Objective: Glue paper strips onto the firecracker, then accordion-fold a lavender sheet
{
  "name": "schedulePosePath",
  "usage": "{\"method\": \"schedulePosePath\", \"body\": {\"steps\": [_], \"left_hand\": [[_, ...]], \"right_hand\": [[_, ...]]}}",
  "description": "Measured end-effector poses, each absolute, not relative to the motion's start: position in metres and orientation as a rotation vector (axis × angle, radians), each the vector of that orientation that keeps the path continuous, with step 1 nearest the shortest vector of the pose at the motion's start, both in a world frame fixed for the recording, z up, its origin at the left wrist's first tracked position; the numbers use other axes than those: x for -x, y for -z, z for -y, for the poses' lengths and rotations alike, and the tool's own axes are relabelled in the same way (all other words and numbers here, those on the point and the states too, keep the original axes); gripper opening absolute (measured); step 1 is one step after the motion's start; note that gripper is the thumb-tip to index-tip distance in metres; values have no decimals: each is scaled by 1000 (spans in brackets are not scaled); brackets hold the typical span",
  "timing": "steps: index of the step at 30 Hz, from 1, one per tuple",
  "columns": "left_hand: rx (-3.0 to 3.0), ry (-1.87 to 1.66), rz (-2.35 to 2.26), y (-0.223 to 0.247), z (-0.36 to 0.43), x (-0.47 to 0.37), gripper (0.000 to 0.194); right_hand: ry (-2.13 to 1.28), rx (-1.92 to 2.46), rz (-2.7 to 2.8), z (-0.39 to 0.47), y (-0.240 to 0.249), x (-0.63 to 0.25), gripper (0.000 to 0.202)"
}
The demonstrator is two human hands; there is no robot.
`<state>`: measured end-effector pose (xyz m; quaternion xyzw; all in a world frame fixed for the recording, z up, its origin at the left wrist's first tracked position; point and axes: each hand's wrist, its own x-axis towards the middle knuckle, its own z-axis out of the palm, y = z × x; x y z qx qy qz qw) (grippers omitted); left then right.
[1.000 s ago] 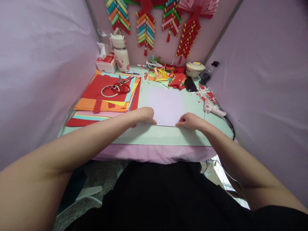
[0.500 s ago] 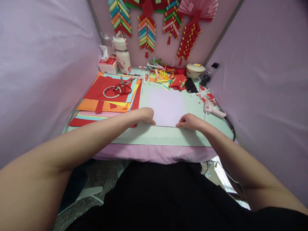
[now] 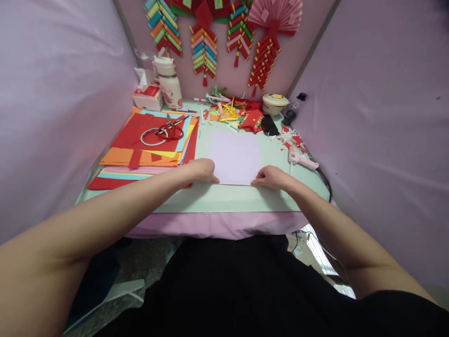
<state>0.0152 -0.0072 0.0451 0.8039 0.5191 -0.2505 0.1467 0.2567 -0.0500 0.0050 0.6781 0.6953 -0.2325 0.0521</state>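
Pale lilac rectangular paper sheet (image 3: pixel 235 156) lies flat at frame centre on the mint-green mat (image 3: pixel 224 199). My left hand (image 3: pixel 200 170) and right hand (image 3: pixel 269 177), fingers curled narrow, pinch its near corners; uneven pressure could skew or crease it.

You are sitting in a small paper-craft booth, walled in by lilac cloth; beyond your left hand (image 3: pixel 201 169) a stack of coloured paper sheets (image 3: pixel 147 145) carries red scissors (image 3: pixel 170 129); past your right hand (image 3: pixel 270 177) lies a glue gun (image 3: pixel 300 159) on the bench (image 3: pixel 224 199); paper firecracker decorations (image 3: pixel 203 44) hang on the far wall above scattered paper scraps (image 3: pixel 228 110).
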Motion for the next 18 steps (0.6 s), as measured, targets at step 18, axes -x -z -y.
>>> {"method": "schedulePosePath", "body": {"steps": [18], "left_hand": [[-2354, 733, -1390, -29, -10, -9, 58]], "right_hand": [[734, -2076, -1960, 56, -22, -269, 32]]}}
